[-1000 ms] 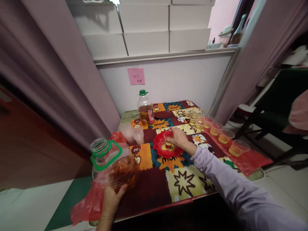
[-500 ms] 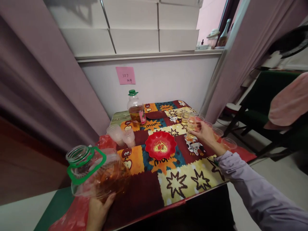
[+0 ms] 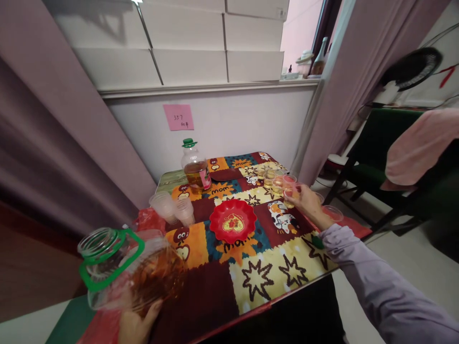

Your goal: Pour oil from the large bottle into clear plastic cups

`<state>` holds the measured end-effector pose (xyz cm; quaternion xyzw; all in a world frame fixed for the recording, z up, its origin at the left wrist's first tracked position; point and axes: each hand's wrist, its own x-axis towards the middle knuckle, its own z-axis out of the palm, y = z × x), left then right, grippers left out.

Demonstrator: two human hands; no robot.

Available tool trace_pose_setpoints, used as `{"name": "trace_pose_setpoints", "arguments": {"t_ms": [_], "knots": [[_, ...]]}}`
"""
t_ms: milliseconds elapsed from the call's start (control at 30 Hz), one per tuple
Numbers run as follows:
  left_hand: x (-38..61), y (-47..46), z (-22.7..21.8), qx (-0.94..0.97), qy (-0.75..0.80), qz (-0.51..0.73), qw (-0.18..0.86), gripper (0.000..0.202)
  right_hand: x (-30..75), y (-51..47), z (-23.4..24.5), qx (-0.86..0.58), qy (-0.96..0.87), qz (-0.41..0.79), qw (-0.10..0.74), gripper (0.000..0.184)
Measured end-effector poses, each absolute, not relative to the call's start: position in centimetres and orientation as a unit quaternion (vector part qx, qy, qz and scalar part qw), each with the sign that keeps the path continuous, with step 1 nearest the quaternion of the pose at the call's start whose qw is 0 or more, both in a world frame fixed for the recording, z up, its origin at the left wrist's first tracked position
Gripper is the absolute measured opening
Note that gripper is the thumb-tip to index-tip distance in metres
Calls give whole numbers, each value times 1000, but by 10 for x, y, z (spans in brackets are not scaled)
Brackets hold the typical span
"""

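Observation:
My left hand point(image 3: 134, 322) grips the underside of a large clear jug point(image 3: 125, 270) with a green handle ring, tilted and part full of amber liquid, at the table's near left corner. My right hand point(image 3: 306, 200) reaches to the far right edge and is closed round a small clear plastic cup point(image 3: 289, 195) of amber liquid, beside several other filled cups point(image 3: 274, 179). A red scalloped plate point(image 3: 233, 221) sits bare in the middle of the patterned tablecloth point(image 3: 272, 272).
A smaller bottle with a green cap point(image 3: 193, 167) stands at the back of the table. Two stacks of clear cups point(image 3: 172, 208) lie left of the plate. A red plastic bag point(image 3: 148, 220) lies under the jug. A dark chair with pink cloth point(image 3: 419, 153) stands right.
My right hand lifted a small cup off the red plate and carried it right to the row of filled cups. The jug in my left hand has tilted further and sunk lower.

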<state>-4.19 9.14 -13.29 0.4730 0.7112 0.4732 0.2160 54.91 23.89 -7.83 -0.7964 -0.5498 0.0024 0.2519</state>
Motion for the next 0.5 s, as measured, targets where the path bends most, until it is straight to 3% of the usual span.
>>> {"name": "trace_pose_setpoints", "arguments": {"t_ms": [233,500], "knots": [[-47,94,-137,527,699,455,165,52,532,242,-69,-821,-525,1,224,56],[-49,92,-148,543,686,468,125,62,528,244,-69,-827,-530,-15,188,55]]}}
